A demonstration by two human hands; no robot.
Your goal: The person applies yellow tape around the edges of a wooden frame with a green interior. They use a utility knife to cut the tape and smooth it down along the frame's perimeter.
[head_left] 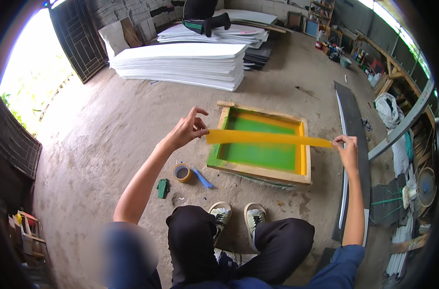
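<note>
A strip of yellow tape (267, 138) is stretched between my two hands. Its left end is pinched in my left hand (185, 130), whose other fingers are raised and curled. The right end is gripped between the fingertips of my right hand (345, 144). Beneath the strip, a wooden frame (262, 177) with a green mesh lies on the floor, as a printing screen would. Yellow tape lines parts of its inner edges. I cannot tell whether the held strip touches the frame. On the floor to the left sits a tape roll (182, 172).
Next to the roll lie a blue strip (202, 178) and a small green piece (163, 188). White sheets (178, 65) are stacked beyond the frame, with another person (200, 17) behind them. A long dark board (356, 159) and a metal bar (402, 118) stand to the right.
</note>
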